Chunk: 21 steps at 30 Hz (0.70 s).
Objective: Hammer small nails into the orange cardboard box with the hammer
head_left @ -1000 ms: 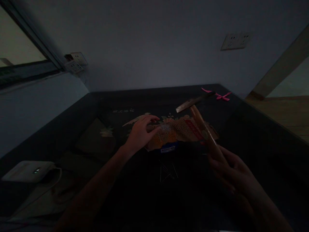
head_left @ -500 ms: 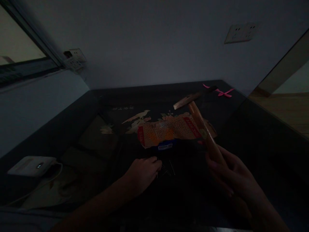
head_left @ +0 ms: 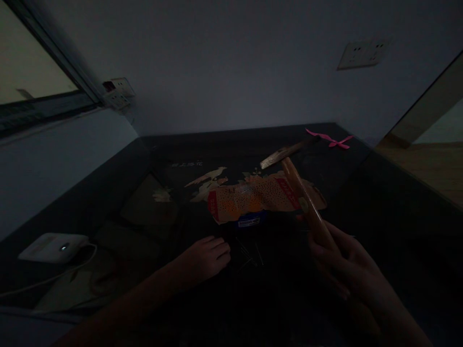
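Left hand point(head_left: 208, 258), shifted left from nails point(head_left: 259, 254); fingers curled, contents unclear to me. Right hand point(head_left: 349, 258), fingers wrapping hammer point(head_left: 312, 214); best held firmly.

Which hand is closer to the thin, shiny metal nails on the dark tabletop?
Your left. The left hand is just beside the thin, shiny metal nails, on their left. The right hand is farther off to their right, holding the wooden-handled metal hammer.

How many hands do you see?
2. The left hand is low beside the thin metal bits; the right hand is around the handle of the hammer.
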Motion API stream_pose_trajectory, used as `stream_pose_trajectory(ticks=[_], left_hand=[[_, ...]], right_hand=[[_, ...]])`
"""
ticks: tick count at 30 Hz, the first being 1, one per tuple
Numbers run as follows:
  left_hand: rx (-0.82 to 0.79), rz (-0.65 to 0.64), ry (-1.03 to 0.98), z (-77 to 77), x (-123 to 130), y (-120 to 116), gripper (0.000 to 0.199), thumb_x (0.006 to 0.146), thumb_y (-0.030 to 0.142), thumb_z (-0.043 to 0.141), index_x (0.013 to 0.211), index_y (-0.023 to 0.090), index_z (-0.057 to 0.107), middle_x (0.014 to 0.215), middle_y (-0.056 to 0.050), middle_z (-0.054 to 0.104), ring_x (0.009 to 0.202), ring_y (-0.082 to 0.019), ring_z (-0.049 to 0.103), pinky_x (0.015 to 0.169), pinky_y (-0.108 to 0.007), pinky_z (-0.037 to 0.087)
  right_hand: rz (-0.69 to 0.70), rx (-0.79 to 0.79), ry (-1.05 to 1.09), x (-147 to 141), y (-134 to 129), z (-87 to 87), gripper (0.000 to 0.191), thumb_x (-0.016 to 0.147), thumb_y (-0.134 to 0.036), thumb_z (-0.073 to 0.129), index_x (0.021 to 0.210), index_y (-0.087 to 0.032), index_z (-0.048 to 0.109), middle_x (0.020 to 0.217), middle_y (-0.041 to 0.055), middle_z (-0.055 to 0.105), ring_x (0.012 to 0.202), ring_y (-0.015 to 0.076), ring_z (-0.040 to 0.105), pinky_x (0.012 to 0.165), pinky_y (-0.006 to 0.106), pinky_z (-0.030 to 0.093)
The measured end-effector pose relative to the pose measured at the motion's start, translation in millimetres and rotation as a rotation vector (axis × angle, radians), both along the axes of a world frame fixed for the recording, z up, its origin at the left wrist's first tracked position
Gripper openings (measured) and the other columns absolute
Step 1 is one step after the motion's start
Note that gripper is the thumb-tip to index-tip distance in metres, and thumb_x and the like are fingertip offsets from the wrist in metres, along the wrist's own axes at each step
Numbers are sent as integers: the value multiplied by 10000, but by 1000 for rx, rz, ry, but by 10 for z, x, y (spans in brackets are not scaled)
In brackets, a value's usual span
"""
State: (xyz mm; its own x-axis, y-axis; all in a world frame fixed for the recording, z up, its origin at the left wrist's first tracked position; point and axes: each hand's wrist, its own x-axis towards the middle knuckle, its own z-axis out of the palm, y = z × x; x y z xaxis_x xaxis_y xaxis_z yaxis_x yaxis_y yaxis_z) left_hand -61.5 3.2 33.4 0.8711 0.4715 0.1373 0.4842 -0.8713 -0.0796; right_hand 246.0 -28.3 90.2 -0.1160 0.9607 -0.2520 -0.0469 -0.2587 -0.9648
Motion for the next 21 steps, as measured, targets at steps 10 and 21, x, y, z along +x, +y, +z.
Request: stream_pose_trajectory(ticks=[10,21], left_hand=[[-321,141,-450,741,143,21,195,853,138,517,996,219,620,869,-6,699,796,-118,639,750,-229,484],[-349,455,-1080,644,480,975,55,827,195,580,878,174,577,851,-27,659,830,-146,666,751,-263,544]], right_hand=[[-22,-32,2,-43,-4,16,645,765,-459,703,1331,-242,483,588,-75,445,346,10,265,301,119,241],[-66,-23,-33,-80,37,-38,642,771,-452,690,1336,-223,487,483,-100,403,323,27,256,303,125,242]])
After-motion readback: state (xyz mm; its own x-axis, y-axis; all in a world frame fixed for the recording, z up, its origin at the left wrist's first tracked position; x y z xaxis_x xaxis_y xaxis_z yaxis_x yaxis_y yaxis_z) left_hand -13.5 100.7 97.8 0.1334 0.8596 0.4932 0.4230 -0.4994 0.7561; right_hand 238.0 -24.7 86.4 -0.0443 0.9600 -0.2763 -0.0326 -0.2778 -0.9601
